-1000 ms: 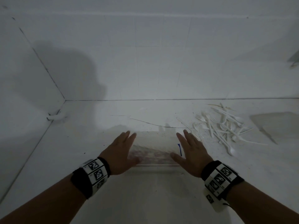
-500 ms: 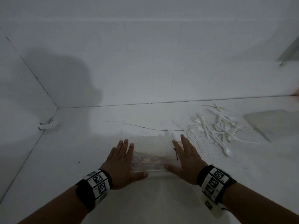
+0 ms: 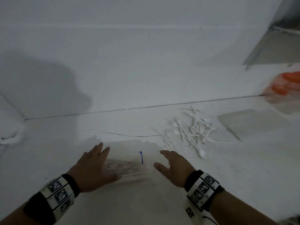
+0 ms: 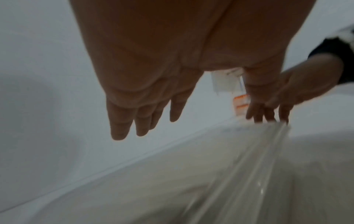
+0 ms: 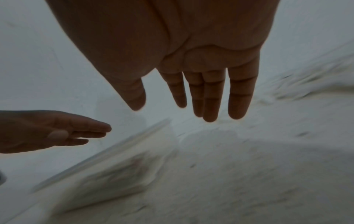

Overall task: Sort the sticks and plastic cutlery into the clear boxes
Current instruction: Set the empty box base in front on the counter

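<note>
My left hand (image 3: pixel 92 169) lay flat with its fingers straight against the left end of the clear box (image 3: pixel 128 161), its thumb along the box's near edge; nothing was clasped. My right hand (image 3: pixel 175 166) hung slack with its fingers extended just off the right end of the box, apart from it and holding nothing. The left wrist view showed the same left hand (image 4: pixel 153 68) with its fingers stretched out, and the right wrist view showed the right hand (image 5: pixel 182 60) spread and bare.

I saw the box sitting on the white floor (image 3: pixel 146 200) between my hands, a short blue mark (image 3: pixel 141 157) on its right wall and brownish contents, too blurred for me to name, along its bottom. The pile of white plastic cutlery (image 3: pixel 193 130) lay loose on the floor further off and to the right, well apart from the box. Beyond it to the right lay a second clear box (image 3: pixel 246 120), and at the right edge a blurred orange-and-clear package (image 3: pixel 285 85).
</note>
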Action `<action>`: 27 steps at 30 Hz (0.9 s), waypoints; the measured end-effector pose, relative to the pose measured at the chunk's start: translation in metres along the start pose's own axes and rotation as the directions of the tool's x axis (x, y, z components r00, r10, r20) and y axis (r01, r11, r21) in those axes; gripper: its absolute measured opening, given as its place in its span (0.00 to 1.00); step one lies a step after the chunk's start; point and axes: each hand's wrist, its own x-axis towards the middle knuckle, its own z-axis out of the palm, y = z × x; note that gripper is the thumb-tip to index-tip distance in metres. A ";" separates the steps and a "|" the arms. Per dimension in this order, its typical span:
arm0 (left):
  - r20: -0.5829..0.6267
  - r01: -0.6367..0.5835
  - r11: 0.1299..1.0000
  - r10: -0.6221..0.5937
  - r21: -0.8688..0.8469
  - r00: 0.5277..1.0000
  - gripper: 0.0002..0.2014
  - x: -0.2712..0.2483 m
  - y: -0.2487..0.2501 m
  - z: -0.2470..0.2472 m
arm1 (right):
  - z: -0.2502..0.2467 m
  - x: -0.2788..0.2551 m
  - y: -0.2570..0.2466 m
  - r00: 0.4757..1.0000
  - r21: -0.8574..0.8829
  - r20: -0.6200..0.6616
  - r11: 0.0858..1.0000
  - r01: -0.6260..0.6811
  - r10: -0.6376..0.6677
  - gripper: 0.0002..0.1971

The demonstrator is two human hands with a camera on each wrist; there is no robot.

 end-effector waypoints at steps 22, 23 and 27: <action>-0.011 -0.015 0.722 0.011 -0.692 1.000 0.07 0.234 0.487 0.061 | -0.307 0.023 0.489 0.706 0.224 -0.440 0.829 -0.512 0.555 0.23; 0.003 0.013 0.702 -0.016 -0.712 1.000 0.07 0.242 0.497 0.064 | -0.311 0.029 0.498 0.699 0.238 -0.437 0.822 -0.517 0.566 0.25; 0.028 0.092 0.644 -0.109 -0.759 0.994 0.23 0.275 0.524 0.083 | -0.319 0.054 0.525 0.700 0.284 -0.434 0.824 -0.491 0.567 0.31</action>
